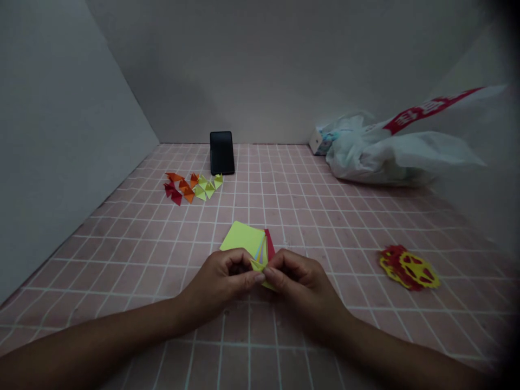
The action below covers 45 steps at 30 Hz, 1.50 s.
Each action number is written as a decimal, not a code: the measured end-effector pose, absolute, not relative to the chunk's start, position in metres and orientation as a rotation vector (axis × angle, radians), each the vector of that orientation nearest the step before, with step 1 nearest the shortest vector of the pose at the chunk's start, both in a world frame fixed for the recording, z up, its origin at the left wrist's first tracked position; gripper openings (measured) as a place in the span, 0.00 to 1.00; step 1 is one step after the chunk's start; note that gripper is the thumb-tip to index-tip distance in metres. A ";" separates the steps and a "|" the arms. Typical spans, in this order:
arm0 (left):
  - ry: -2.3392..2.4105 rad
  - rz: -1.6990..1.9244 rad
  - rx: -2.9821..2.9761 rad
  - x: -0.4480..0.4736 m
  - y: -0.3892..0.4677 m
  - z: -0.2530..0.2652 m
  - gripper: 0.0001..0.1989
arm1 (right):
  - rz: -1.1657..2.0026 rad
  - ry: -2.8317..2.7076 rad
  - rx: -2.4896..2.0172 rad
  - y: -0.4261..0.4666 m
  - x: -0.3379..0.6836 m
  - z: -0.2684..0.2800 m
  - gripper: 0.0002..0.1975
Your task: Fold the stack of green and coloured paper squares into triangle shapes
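Between my two hands is a small folded piece of yellow paper [257, 266], partly covered by my fingers. My left hand [227, 273] pinches its left side with thumb and index finger. On the other side my right hand [300, 281] grips it the same way, the two thumbs almost touching. Just beyond the fingers lies a fanned stack of coloured paper sheets [242, 236], yellow on top, with blue and red edges showing at the right. My hands hide its near part.
Several small folded paper pieces [187, 189] in red, orange and yellow lie at the back left. A dark phone [222, 153] leans behind them. Red and yellow cut-out shapes [410, 269] lie at the right. A white plastic bag [377, 157] and a small box [320, 142] sit back right.
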<state>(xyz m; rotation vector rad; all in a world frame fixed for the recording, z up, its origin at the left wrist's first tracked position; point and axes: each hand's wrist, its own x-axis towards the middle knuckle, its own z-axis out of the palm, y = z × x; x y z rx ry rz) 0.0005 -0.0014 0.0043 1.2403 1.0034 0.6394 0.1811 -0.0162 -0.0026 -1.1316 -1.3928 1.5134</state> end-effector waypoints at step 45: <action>1.081 0.684 1.346 -0.004 -0.001 0.007 0.15 | 1.824 -1.273 -1.118 -0.019 0.176 -0.006 0.16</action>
